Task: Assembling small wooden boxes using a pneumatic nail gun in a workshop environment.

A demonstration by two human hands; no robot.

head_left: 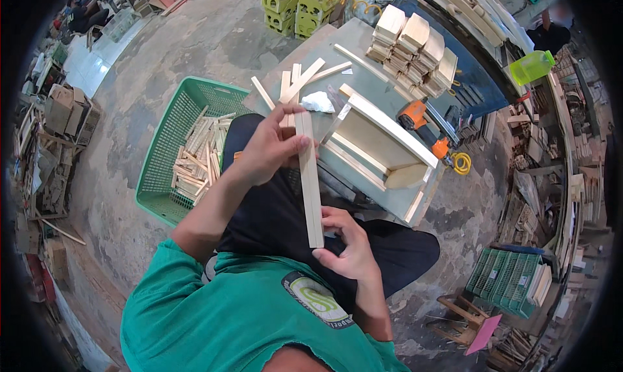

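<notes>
I hold a pair of narrow pale wooden strips [309, 187], lying side by side, across my lap. My left hand [267, 146] is closed round their far end. At the near end, my right hand [352, 245] pinches them between thumb and fingers. Just beyond, an open wooden box frame [390, 128] rests on the grey work table [363, 54]. An orange and black nail gun [413, 117] lies at its right. Several loose strips [302, 81] are spread on the table past my left hand, near a crumpled white piece [317, 102].
A green plastic basket [156, 145] of wooden strips stands left of my legs. Stacked wooden blocks [413, 44] sit at the table's far right, near a yellow coiled hose [461, 163]. Yellow-green crates [311, 12] are behind. Green crates [506, 278] stand at the right.
</notes>
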